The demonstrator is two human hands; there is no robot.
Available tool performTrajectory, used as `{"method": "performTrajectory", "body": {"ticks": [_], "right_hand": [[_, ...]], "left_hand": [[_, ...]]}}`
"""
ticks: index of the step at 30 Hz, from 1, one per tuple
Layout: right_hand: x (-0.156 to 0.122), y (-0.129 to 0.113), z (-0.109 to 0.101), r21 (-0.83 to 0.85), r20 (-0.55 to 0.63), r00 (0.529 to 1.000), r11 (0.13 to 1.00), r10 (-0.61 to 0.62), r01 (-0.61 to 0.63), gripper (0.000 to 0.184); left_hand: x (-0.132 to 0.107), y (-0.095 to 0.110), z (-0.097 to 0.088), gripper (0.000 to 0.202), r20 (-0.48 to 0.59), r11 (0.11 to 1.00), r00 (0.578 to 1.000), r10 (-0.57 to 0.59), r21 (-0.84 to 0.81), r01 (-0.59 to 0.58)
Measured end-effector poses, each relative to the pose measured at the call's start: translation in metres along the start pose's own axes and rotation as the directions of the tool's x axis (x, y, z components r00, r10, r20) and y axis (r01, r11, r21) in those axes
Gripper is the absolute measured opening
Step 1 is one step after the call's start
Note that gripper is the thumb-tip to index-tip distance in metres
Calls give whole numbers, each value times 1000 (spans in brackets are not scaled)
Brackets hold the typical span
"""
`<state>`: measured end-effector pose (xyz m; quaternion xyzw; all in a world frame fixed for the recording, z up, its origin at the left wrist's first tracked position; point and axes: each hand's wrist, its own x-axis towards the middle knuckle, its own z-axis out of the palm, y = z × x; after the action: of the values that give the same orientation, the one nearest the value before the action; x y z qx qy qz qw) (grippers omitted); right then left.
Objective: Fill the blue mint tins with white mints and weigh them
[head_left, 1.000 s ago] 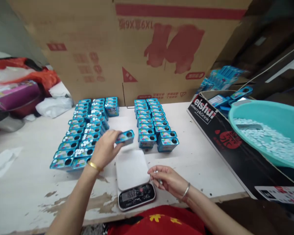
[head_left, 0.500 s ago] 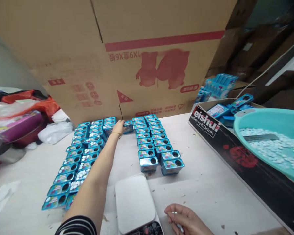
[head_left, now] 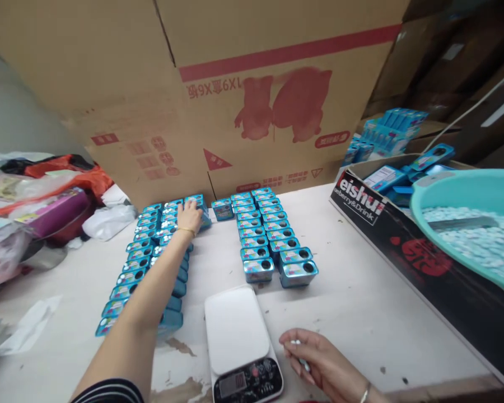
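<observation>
My left hand (head_left: 190,218) reaches out to the far end of the left block of blue tins (head_left: 136,263). Its fingers curl over a blue tin (head_left: 204,220) there, partly hidden by the hand. White tablets lie on the lids of several tins in this block. At the lower right, my right hand (head_left: 313,355) is closed, palm partly up, around small white tablets (head_left: 304,365) that peek out between the fingers. It hovers beside a white digital scale (head_left: 237,330), whose plate bears nothing.
Two rows of blue tins with round dark openings (head_left: 256,253) stand mid-table; a single tin (head_left: 222,209) sits at their far left. A large carton (head_left: 277,33) walls off the back. Right are a black box (head_left: 373,240) and a turquoise basin (head_left: 428,193) of tablets with a scoop.
My left hand has moved left, from beside the single tin to the tins in the left block. My right hand stays closed by the scale. The view has shifted slightly.
</observation>
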<state>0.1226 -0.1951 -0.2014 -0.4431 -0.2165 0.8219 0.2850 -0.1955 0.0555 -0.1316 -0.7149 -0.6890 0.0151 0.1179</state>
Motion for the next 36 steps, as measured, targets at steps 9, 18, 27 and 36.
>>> {"method": "performTrajectory", "body": {"ticks": [9, 18, 27, 36], "right_hand": [[-25, 2, -33, -51, 16, 999, 998, 38, -37, 45], [-35, 9, -27, -71, 101, 994, 997, 45, -38, 35], [-38, 7, -36, 85, 35, 991, 988, 127, -129, 33], [-36, -7, -28, -60, -49, 992, 991, 119, -122, 32]], "left_hand": [[-151, 72, -106, 21, 160, 936, 925, 345, 11, -351], [-220, 131, -89, 16, 348, 882, 816, 461, -79, -465], [-225, 78, -109, 28, -27, 871, 946, 322, -382, -308], [-279, 26, -65, 21, -86, 810, 995, -51, -587, -9]]}}
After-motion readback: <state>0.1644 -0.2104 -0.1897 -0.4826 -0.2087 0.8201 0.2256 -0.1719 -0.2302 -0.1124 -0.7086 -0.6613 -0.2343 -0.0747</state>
